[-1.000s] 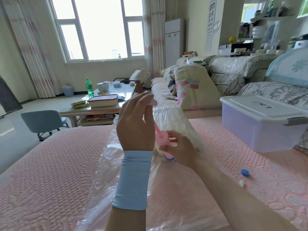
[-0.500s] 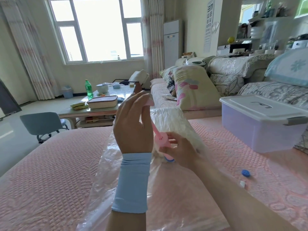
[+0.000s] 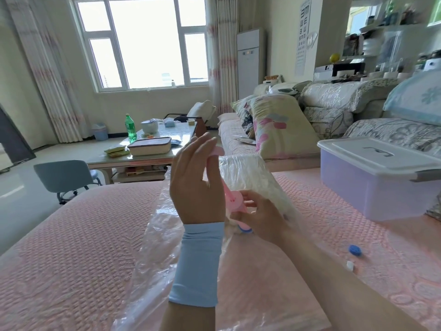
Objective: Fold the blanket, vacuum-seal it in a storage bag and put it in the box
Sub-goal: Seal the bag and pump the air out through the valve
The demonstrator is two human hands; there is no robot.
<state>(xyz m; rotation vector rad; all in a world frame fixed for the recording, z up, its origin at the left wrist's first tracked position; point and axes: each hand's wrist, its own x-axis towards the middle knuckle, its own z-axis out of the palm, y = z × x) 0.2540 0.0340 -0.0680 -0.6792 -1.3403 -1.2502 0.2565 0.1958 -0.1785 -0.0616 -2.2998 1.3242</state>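
1. Hardly shifted since a second ago: left hand point(image 3: 195, 187) and right hand point(image 3: 260, 218) on the hand pump point(image 3: 235, 200) as before, plunger drawn out about the same.
2. Under everything, pink quilted bedspread point(image 3: 71, 247), filling the frame from 3 through 6 to 9 o'clock.
3. On it, clear storage bag point(image 3: 157, 235), running from 6 toward 12 o'clock through the centre. White blanket point(image 3: 250, 177) inside, bunched at the bag's 12 o'clock end; near part of the bag flat and crinkled.
4. At 2 o'clock of the hands, lavender storage box point(image 3: 372, 199) resting on the bedspread, white lid point(image 3: 372, 154) on, grey latch point(image 3: 427, 175) at its right end, well apart from the bag.
5. Raised at centre, left hand in a pale blue sleeve point(image 3: 198, 263), back toward the camera, fingers nearly straight, pinching the pink handle point(image 3: 218, 151) at the pump's top.
6. Just at 4 o'clock of it, right hand, fingers curled round the pump's pink barrel.
7. Pump itself tilted, top leaning toward 11 o'clock, blue foot down on the bag beside the blanket's near edge.
8. Loose on the bedspread at 4 o'clock of the right hand, blue valve cap point(image 3: 354, 250), apart from the bag. Small white clip point(image 3: 349, 265) just beside it at its 7 o'clock.
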